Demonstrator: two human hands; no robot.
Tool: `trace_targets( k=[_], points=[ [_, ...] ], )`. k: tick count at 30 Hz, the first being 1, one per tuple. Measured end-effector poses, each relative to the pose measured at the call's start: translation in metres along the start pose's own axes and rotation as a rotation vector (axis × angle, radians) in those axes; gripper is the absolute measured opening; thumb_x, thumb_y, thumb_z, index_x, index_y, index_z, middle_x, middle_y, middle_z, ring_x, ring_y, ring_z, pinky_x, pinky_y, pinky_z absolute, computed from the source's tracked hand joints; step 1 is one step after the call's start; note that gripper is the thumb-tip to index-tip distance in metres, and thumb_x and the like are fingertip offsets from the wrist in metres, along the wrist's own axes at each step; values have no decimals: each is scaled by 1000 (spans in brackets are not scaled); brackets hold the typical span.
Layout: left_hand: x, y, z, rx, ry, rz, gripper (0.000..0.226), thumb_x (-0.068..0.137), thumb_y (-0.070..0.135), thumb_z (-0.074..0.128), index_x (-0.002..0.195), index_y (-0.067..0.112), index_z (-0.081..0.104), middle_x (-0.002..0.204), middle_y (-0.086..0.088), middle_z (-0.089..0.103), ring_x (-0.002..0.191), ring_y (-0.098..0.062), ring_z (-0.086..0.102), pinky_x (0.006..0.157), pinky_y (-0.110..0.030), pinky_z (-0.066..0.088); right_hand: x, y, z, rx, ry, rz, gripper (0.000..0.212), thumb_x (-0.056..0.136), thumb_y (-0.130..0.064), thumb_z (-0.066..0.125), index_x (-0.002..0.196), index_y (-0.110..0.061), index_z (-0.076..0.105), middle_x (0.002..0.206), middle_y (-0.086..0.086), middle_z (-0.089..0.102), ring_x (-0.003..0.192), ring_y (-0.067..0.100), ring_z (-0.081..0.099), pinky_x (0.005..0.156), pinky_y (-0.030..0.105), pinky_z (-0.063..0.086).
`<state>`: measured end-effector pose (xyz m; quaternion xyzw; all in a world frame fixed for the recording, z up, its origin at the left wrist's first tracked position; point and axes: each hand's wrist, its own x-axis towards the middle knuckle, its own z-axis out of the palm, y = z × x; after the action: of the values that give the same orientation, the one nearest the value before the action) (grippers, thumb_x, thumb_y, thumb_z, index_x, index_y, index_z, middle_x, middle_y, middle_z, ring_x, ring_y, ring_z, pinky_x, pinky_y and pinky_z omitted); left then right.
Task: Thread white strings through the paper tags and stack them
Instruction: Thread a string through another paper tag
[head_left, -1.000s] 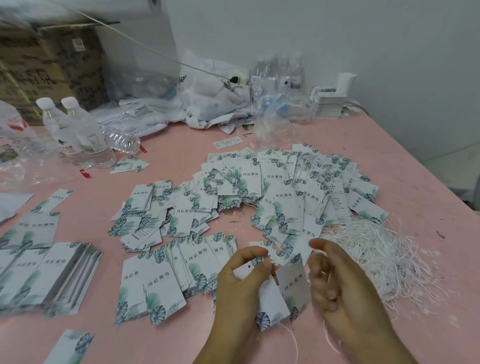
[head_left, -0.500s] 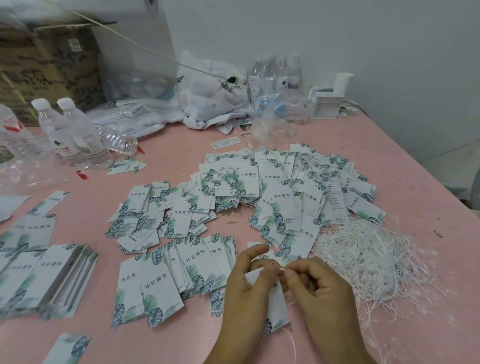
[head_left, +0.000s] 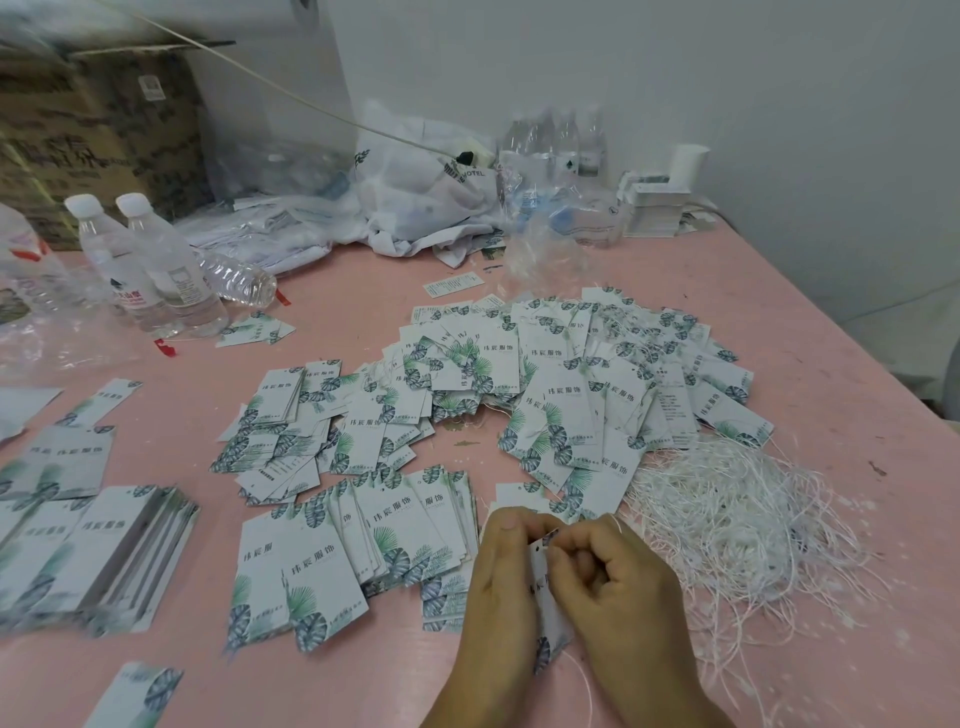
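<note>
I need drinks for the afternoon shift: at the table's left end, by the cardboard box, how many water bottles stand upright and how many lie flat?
Upright clear plastic water bottles with white caps: 2
Clear plastic water bottle lying on its side: 1
Total: 3

hands (head_left: 566, 587) pinching tag (head_left: 546, 597), string heap (head_left: 737, 525)

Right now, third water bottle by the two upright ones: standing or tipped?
Tipped. The clear bottle lies on its side on the pink table, behind two upright capped bottles.
</note>
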<state>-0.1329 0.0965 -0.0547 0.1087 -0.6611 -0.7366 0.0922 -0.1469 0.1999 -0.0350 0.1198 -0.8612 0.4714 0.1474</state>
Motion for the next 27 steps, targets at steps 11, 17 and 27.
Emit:
trace_targets(
  k=[11, 17, 27],
  points=[
    [-1, 18, 2, -495, -24, -323, 61, 83, 52, 47, 92, -1, 76, 92, -30, 71, 84, -34, 72, 70, -35, 60, 1, 4, 0, -60, 66, -55, 31, 73, -6, 79, 70, -28, 58, 68, -14, 48, 56, 5, 49, 51, 10, 38],
    [-1, 28, -4, -835, -197, -465, 53, 84, 31, 46, 100, -11, 73, 89, -32, 70, 78, -38, 71, 76, -40, 60, 3, 6, 1, -30, 85, -62, 13, 73, -22, 68, 73, -28, 57, 67, -10, 47, 56, 4, 48, 50, 15, 38],
    [2, 36, 1, -845, -94, -548, 53, 61, 6, 64, 113, 0, 55, 115, -29, 69, 96, -39, 72, 71, -40, 62, 5, 2, 0, -39, 67, -49, 26, 70, 0, 81, 67, -22, 66, 63, -6, 51, 56, 8, 50, 53, 19, 42]
  ],
)
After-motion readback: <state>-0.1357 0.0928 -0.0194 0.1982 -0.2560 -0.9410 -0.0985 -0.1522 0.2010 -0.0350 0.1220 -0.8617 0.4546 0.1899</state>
